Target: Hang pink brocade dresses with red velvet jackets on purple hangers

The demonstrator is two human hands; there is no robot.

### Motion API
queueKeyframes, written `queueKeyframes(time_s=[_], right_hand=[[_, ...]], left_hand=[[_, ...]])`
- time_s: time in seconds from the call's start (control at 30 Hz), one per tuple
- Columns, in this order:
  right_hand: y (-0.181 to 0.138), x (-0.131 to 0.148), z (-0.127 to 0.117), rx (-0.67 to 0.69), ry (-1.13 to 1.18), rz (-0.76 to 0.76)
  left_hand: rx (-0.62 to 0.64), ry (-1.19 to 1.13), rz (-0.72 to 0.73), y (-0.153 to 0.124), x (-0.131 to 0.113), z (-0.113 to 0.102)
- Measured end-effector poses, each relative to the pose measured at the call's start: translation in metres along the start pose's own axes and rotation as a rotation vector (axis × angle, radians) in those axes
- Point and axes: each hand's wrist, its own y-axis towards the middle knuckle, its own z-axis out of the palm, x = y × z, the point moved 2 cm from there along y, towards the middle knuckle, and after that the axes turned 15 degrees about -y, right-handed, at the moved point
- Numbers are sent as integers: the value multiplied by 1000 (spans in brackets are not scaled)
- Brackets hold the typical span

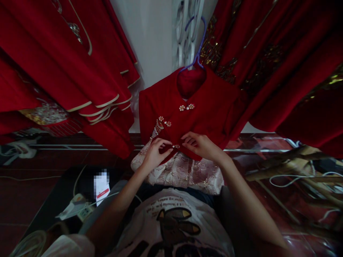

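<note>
A short red jacket [209,117] hangs on a purple hanger [203,39] in front of me. Jewelled flower clasps mark its front: an upper clasp [187,107] below the neck and a lower clasp [176,146] near the hem. A beaded ornament with a tassel [159,124] is on the left part of the front. My left hand [157,153] is just left of the lower clasp, thumb and forefinger apart. On the other side, my right hand [199,145] rests at the red cloth with loosely bent, parted fingers. Pale brocade fabric [184,169] shows under the hem.
Red garments with pale trim [80,71] hang at the left, and gold-decorated red garments [268,67] at the right. A dark stool or bench [50,203] at lower left carries a power strip [84,212] and cords. Wooden poles [289,162] lie at the right.
</note>
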Motion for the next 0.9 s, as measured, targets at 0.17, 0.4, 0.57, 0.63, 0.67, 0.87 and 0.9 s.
queueKeyframes(time_s=[0.17, 0.4, 0.57, 0.63, 0.67, 0.87, 0.9], right_hand=[[5, -6, 22, 22, -10, -34], [12, -12, 38, 37, 97, -29], [13, -7, 43, -9, 77, 7], [13, -6, 43, -15, 76, 18], [13, -5, 42, -10, 81, 22], [12, 1, 38, 18, 82, -2], [12, 2, 38, 18, 84, -7]], left_hand=[[29, 118, 40, -7, 1, 14], [68, 223, 136, -9, -1, 17], [78, 226, 146, -7, 1, 17], [73, 183, 124, -6, 3, 16], [64, 155, 112, -6, 3, 16], [3, 170, 105, -5, -4, 13], [6, 184, 115, -4, -5, 12]])
